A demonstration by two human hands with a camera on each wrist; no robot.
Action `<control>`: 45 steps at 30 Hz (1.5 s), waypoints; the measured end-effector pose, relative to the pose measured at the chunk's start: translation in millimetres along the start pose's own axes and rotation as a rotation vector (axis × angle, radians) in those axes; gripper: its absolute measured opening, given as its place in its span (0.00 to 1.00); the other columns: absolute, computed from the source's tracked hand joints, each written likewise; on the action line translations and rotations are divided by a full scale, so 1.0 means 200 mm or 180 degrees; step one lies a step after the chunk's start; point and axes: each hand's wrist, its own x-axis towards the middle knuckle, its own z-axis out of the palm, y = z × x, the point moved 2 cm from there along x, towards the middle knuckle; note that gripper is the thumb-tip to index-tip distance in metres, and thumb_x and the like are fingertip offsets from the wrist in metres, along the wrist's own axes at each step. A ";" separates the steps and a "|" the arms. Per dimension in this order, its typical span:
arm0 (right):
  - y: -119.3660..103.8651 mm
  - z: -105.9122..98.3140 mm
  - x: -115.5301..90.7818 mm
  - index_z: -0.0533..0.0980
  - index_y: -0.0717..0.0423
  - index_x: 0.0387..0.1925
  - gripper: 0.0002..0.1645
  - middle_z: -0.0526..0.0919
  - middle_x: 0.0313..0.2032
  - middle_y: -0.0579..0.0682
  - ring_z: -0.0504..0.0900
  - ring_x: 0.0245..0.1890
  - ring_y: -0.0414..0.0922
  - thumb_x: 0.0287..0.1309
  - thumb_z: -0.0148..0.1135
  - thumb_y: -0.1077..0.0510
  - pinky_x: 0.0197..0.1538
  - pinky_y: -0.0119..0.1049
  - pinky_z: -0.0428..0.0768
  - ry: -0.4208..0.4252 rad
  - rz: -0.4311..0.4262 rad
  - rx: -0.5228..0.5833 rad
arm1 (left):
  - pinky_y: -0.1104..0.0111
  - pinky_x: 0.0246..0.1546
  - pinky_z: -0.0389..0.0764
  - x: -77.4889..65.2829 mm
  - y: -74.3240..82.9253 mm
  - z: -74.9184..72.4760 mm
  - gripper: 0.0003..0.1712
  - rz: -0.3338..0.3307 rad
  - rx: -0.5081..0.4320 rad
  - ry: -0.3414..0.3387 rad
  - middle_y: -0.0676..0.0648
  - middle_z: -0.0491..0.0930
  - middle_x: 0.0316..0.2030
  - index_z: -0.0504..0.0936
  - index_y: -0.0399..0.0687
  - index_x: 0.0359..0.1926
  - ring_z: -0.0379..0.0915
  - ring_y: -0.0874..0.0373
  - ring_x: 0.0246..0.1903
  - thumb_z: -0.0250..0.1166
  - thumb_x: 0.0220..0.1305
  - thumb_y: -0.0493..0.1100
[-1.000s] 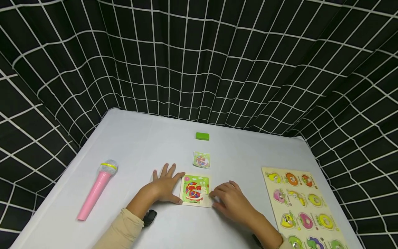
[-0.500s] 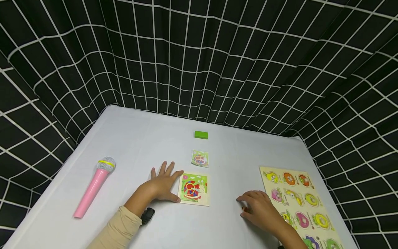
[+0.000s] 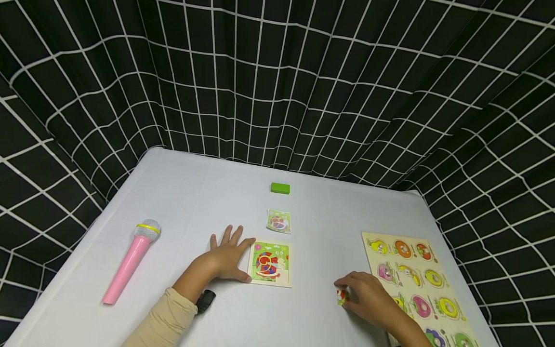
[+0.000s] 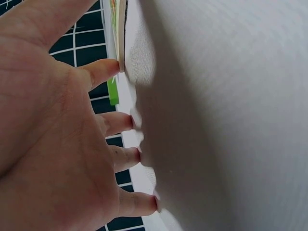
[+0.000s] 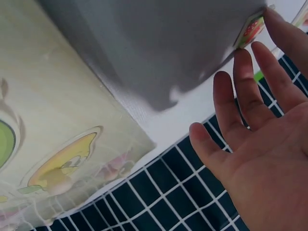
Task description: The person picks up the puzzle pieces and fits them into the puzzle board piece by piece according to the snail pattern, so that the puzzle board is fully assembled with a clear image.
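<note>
My left hand [image 3: 225, 260] lies spread on the table, its thumb and index finger at the left side of a small square picture puzzle [image 3: 270, 262]. That puzzle shows a red snail on green in a pale wooden frame, with a bare pale patch at its lower right. In the left wrist view, the fingertips press on the white cloth and the puzzle frame is seen edge-on. Between thumb and fingers, my right hand [image 3: 368, 299] pinches a small puzzle piece [image 3: 341, 297], tilted up, red, green and white on its face. The right wrist view shows this puzzle piece [image 5: 252, 32] at the fingertips.
Beyond the puzzle lie a small snail picture card [image 3: 279, 221] and a green block [image 3: 280, 188]. A pink toy microphone [image 3: 132, 260] lies at the left. A wooden fruit peg board [image 3: 416, 282] is at the right, under my right forearm. Black grid curtains [image 3: 277, 86] surround the table.
My right hand has moved right, from the puzzle's right edge toward the fruit board, with the puzzle piece, which now turns its printed face into view. The left hand stays at the puzzle.
</note>
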 end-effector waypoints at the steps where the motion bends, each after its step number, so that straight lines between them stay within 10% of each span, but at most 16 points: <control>1: 0.00 0.00 0.00 0.79 0.43 0.40 0.25 0.77 0.38 0.32 0.74 0.44 0.38 0.33 0.74 0.52 0.50 0.42 0.70 -0.0007 0.0010 -0.0004 | 0.32 0.54 0.38 0.00 0.00 0.00 0.56 0.0001 0.0003 -0.0001 0.36 0.43 0.69 0.60 0.56 0.66 0.29 0.35 0.67 0.73 0.34 0.63; 29: -0.44 0.03 0.35 0.78 0.44 0.40 0.21 0.78 0.41 0.39 0.71 0.47 0.40 0.40 0.71 0.47 0.59 0.48 0.60 0.0200 -0.0972 -0.0176 | 0.33 0.55 0.38 -0.01 0.01 0.00 0.55 0.0010 0.0020 -0.0005 0.37 0.42 0.69 0.59 0.57 0.66 0.29 0.36 0.67 0.72 0.35 0.63; 45: -0.50 0.08 0.42 0.81 0.45 0.35 0.17 0.78 0.37 0.40 0.71 0.44 0.41 0.40 0.71 0.47 0.57 0.48 0.62 0.0240 -0.1044 -0.0193 | 0.32 0.55 0.38 -0.01 0.00 0.00 0.55 0.0020 0.0022 0.0011 0.37 0.42 0.69 0.59 0.56 0.66 0.29 0.35 0.67 0.72 0.35 0.63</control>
